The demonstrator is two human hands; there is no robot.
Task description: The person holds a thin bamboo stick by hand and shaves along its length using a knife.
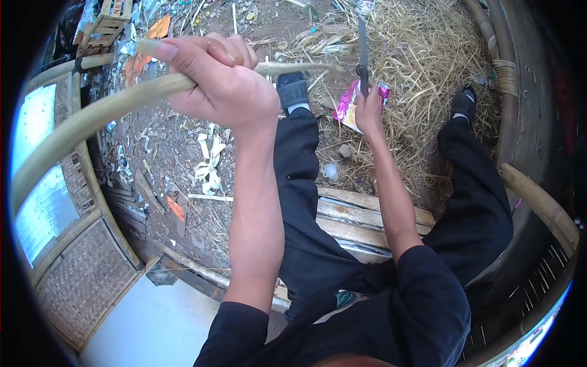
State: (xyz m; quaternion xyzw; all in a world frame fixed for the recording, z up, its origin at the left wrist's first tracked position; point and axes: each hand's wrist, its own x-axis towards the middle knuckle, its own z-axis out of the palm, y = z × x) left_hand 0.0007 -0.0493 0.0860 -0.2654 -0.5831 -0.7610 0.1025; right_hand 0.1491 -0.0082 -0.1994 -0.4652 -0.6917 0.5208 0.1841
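Observation:
My left hand [223,82] is raised close to the camera, its fingers wrapped round a pale, curved bamboo strip [104,105]. The strip runs from the left edge, through the hand, to a thin end near the knife. Lower and farther right, my right hand [369,110] grips the dark handle of a knife [363,52], whose long blade points away from me. A pink and white wrapper [348,109] lies on the ground beneath my right hand.
Straw [428,73] and scraps cover the ground. Wooden slats [348,223] lie under my legs. A wooden crate [110,24] stands at upper left, woven panels [85,281] at left. A bamboo pole [538,205] juts in from the right.

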